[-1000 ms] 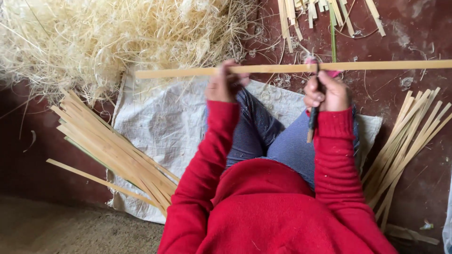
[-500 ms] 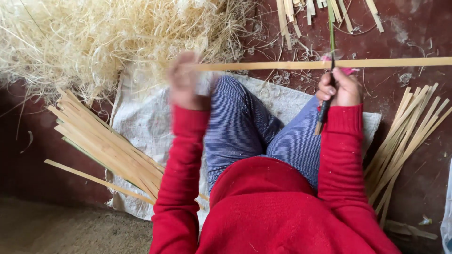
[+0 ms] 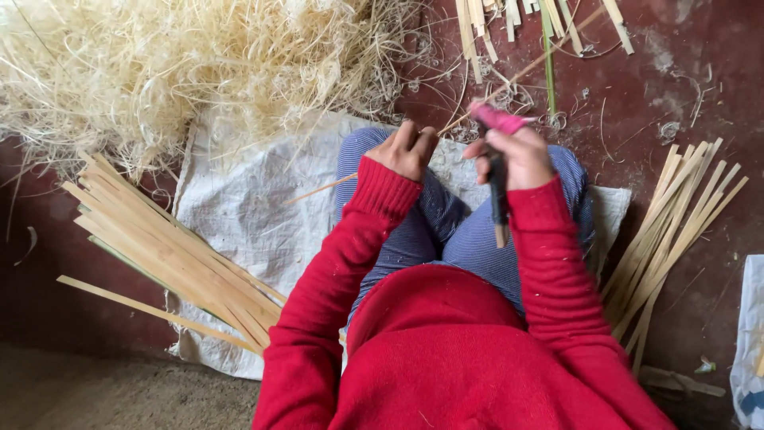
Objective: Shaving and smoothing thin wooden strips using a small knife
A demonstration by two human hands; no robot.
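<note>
Head view. The left hand (image 3: 407, 150) is closed on a thin bamboo strip (image 3: 334, 188) that runs diagonally across the knees. The right hand (image 3: 513, 155) is clamped on a knife (image 3: 498, 191) with a pink-wrapped top.

Progress, as a judgement: a large heap of shavings (image 3: 183, 64) lies far left, so much stripping appears done. Slat bundles remain at left (image 3: 167, 255) and right (image 3: 676, 231).

Containers: none visible. A white sack cloth (image 3: 247, 207) lies flat on the floor under the person.
</note>
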